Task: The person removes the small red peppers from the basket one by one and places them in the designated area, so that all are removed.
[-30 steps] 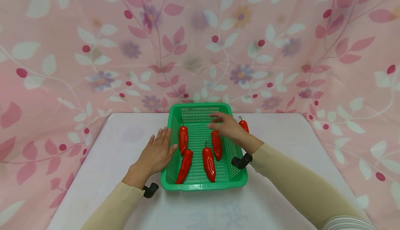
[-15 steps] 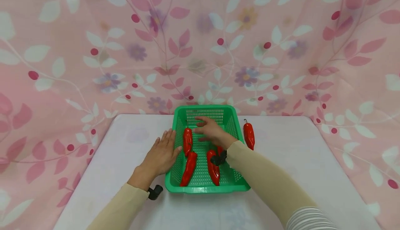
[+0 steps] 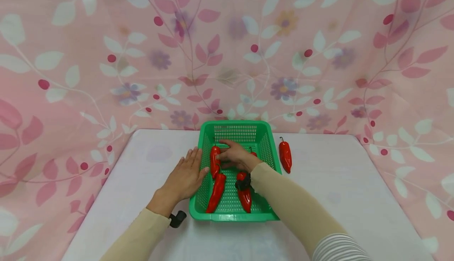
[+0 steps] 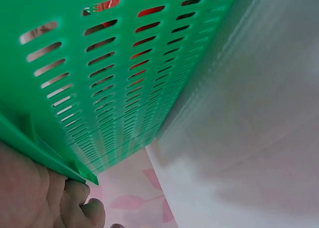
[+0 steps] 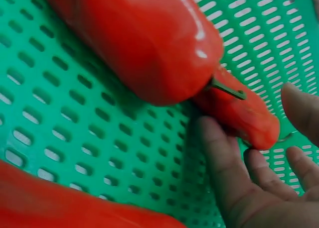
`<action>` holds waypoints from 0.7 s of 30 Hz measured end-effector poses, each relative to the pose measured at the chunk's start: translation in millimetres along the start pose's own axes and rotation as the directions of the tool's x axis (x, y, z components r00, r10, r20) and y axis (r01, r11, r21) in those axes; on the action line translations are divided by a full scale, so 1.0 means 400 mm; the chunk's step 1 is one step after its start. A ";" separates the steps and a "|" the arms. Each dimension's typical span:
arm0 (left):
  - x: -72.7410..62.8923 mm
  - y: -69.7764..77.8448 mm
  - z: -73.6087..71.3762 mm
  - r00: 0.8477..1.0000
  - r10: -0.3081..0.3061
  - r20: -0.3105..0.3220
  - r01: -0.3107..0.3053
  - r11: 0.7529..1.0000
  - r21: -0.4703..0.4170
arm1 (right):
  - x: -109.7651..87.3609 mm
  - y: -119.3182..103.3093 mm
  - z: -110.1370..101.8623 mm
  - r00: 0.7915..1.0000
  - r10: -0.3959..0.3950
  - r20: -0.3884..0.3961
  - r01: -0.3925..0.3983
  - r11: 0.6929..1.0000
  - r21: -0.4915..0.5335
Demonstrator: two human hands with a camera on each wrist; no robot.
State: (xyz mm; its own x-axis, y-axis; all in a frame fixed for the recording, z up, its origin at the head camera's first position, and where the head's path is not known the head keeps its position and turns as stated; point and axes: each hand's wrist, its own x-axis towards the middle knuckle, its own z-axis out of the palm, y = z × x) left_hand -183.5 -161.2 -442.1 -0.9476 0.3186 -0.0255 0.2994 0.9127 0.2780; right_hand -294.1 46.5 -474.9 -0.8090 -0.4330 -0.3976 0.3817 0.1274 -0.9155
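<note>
My right hand reaches into a green plastic basket, its fingers spread beside the far left red pepper. In the right wrist view, fingertips lie close against that pepper near its stem end; whether they press on it I cannot tell. A larger-looking pepper lies just before it. My left hand rests on the basket's left rim with straight fingers; the left wrist view shows it at the rim. Nearer in the basket lie a left pepper and a right pepper, partly covered by the wrist camera.
Another pepper in the basket is mostly hidden behind my right wrist. One red pepper lies on the white tabletop right of the basket. A pink floral cloth hangs behind the table.
My right hand has moved left and down into the basket, from above the far right pepper to the far left one. The left hand keeps its place on the rim. The view has shifted slightly.
</note>
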 end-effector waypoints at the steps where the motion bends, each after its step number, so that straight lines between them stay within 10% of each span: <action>1: 0.000 0.000 0.000 1.000 0.003 -0.003 -0.003 1.000 0.000 | 0.002 0.001 0.001 1.000 0.006 0.002 -0.006 1.000 0.004; 21: -0.001 0.001 -0.002 1.000 -0.012 0.007 0.012 1.000 -0.002 | 0.001 0.001 0.024 0.996 -0.071 -0.060 0.068 0.996 -0.049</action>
State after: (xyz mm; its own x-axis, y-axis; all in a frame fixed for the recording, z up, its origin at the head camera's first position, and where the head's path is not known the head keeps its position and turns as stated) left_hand -183.3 -161.2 -441.1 -0.9503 0.3092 -0.0360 0.2874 0.9160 0.2799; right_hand -290.0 37.8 -474.8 -0.8597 -0.3862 -0.3342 0.3028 0.1415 -0.9425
